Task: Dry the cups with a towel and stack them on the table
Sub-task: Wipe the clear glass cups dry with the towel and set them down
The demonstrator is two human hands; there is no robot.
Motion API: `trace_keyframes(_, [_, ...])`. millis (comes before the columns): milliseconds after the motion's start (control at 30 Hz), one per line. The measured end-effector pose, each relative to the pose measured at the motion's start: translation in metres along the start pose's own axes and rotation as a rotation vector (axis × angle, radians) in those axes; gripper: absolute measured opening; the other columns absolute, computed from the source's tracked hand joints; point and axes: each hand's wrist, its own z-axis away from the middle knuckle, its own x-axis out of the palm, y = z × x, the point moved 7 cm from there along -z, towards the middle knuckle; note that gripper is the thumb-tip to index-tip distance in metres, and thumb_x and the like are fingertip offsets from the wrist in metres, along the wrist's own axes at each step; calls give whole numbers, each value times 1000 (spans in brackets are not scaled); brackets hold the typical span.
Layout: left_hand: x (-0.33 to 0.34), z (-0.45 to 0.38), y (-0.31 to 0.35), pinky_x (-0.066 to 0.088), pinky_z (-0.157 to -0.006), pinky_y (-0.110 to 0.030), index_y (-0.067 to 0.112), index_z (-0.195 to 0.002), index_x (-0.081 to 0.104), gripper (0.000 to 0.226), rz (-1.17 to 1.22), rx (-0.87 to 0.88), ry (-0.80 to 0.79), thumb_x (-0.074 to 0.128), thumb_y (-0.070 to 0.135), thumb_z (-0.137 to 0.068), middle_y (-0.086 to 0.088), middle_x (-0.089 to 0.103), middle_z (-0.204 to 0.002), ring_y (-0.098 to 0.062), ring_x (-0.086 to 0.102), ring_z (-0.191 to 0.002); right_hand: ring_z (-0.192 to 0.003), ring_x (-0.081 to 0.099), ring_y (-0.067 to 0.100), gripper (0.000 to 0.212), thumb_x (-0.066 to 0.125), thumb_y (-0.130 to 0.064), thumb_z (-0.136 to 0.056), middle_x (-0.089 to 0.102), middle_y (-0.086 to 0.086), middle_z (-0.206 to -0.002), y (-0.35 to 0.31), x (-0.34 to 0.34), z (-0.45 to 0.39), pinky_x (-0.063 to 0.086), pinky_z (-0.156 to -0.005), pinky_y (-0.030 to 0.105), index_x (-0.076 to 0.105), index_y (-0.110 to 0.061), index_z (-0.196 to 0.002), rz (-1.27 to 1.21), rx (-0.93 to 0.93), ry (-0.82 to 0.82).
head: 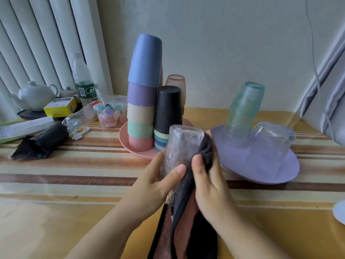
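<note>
Striped tabletop (56,172) against pale wall, white curtain along far left edge. Near edge, centre: both hands raised above surface, forearms entering from below.

Left hand (158,182): curled round clear cup (183,146), thumb lying across near side, other fingers behind cup, hidden. Right hand (209,180): fingers curled, thumb pressing dark towel (186,217) against right side of cup; towel bunched between palm and cup, rest hanging down past near edge.

Clear cup: held over near-centre of tabletop, base up and away, mouth toward hands; long axis tilted slightly off vertical, leaning to the right at top.

Directly behind cup, mid-tabletop: pink plate (127,146) carrying tower of upside-down coloured cups (141,101), topmost blue one leaning right; black cup (168,109) on shorter stack just beside; pinkish glass (176,83) behind it. Raised cup overlaps front of pink plate in view.

Right of hands: purple plate (270,171) with upside-down green-tinted glasses (244,107), stacked, and clear glass (270,139), inverted. Right hand just beside plate's near-left rim; contact not discernible.

Far left corner: white teapot (33,96), water bottle (82,79), yellow box (59,107), black bag (41,143), small jar (108,118) of pastel items.
</note>
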Motion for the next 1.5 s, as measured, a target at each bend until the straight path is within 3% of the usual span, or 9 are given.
trace_keyframes(267, [7, 6, 8, 47, -73, -3, 36, -112, 58, 31, 114, -17, -98, 56, 30, -82, 31, 70, -98, 13, 64, -95, -126, 48, 0, 81, 28, -75, -74, 57, -13, -133, 14, -10, 2, 36, -111, 34, 50, -26, -135, -179, 253, -91])
trace_keyframes(400, [-15, 2, 3, 52, -82, -16, 46, -102, 72, 50, 158, 71, 118, 71, 75, -61, 15, 72, -109, -7, 67, -107, -130, 30, -17, 91, 24, -87, -69, 37, -24, -144, 11, 11, 9, 24, -108, 7, 33, -33, -142, -69, 184, -225])
trace_keyframes(533, [-18, -5, -3, 41, -103, -40, 36, -116, 68, 58, 176, 9, 70, 63, 74, -72, 1, 66, -126, -20, 57, -124, -131, 14, -23, 84, 24, -83, -74, 18, -35, -144, 2, 18, 8, 15, -100, -4, 15, -36, -143, -36, 81, -228])
trace_keyframes(800, [-23, 2, 3, 44, -69, -17, 20, -91, 61, 47, -173, 25, 302, 34, 58, -85, 8, 66, -82, -3, 58, -78, -129, 9, -28, 56, 39, -41, -90, 9, -32, -145, 8, 12, 3, 15, -100, -5, 5, -44, -134, -14, 38, -117])
trace_keyframes(967, [-8, 2, 4, 45, -84, -12, 37, -113, 57, 40, -10, -27, 199, 48, 56, -78, 29, 66, -109, 15, 57, -105, -144, 5, -2, 69, 36, -68, -85, 2, -18, -157, 5, 21, 7, 12, -117, 20, -2, -49, -139, 85, -50, -134])
trace_keyframes(1200, [7, 5, 1, 43, -78, -1, 39, -113, 56, 30, -5, -83, 0, 52, 42, -83, 35, 66, -104, 18, 58, -101, -117, 22, -35, 58, 28, -55, -93, 27, -29, -139, 1, -11, -5, 18, -95, -8, 22, -27, -143, -39, 50, 12])
trace_keyframes(1300, [14, 9, 2, 41, -67, 3, 39, -105, 53, 29, 39, -121, -21, 49, 34, -77, 43, 64, -83, 26, 58, -84, -128, 35, -15, 85, 31, -82, -74, 43, -19, -142, 13, -20, -9, 26, -113, 18, 43, -29, -139, -131, 152, -23])
trace_keyframes(1400, [6, 7, 1, 48, -75, -5, 34, -112, 58, 30, 92, -133, -2, 61, 50, -87, 27, 71, -98, 10, 65, -95, -134, 36, -1, 92, 31, -87, -69, 45, -17, -143, 21, -5, -1, 28, -116, 34, 41, -31, -141, -117, 219, -144])
trace_keyframes(1500, [-13, 2, 4, 48, -102, -40, 21, -125, 58, 67, 123, -75, 85, 56, 63, -73, -2, 68, -121, -20, 61, -118, -131, 23, -20, 80, 25, -83, -74, 30, -35, -141, 11, 11, 7, 22, -107, 4, 25, -39, -141, -41, 127, -227])
